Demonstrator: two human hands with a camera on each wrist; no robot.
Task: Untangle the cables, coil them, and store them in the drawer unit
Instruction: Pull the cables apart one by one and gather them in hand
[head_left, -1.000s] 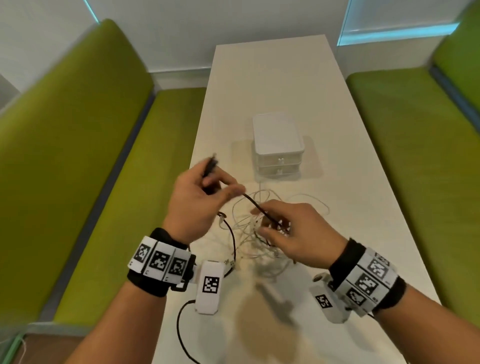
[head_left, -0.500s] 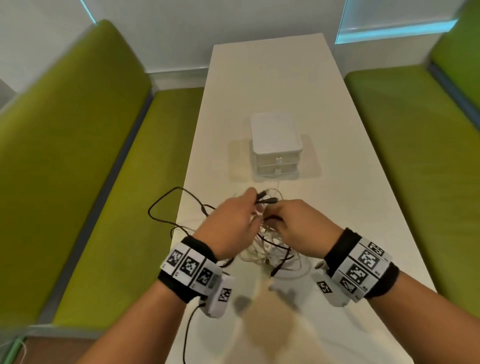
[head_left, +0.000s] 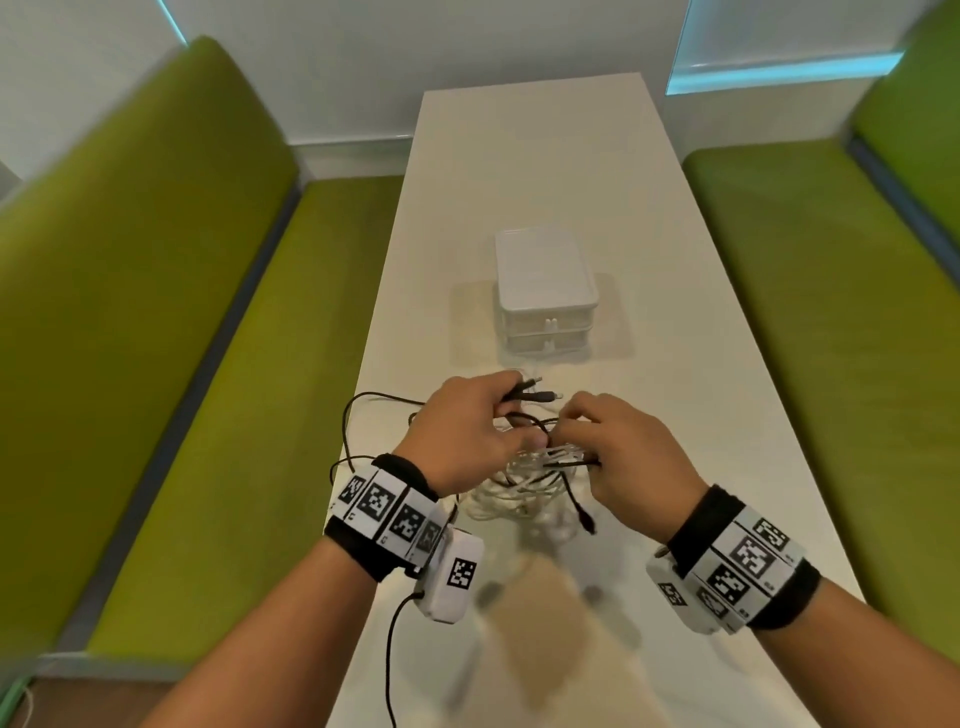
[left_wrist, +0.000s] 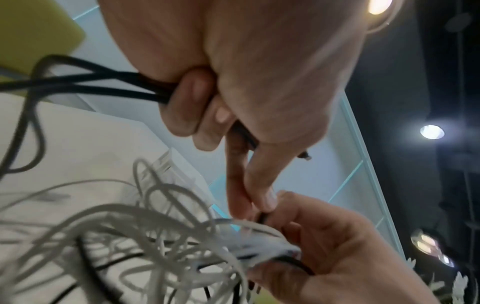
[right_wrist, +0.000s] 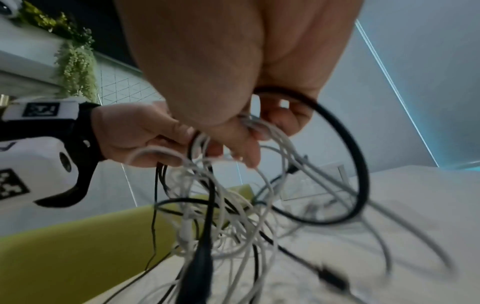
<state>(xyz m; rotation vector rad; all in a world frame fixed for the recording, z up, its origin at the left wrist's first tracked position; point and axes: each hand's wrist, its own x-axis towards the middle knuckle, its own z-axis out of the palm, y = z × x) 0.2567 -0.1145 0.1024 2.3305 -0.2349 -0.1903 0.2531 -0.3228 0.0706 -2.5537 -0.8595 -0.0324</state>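
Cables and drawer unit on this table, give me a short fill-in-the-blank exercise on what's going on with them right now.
1. The left hand grips strands of the ____ cable.
2. The right hand pinches the tangle, mostly ____ cables.
3. Both drawers of the drawer unit are ____.
4. The benches beside the table are ____.

Missing words: black; white; closed; green

Smooth matt white table (head_left: 545, 171); glossy white plastic drawer unit (head_left: 543, 283); rubbery matt black cables (head_left: 363, 410), smooth white cables (head_left: 511, 493); green cloth benches (head_left: 171, 312).
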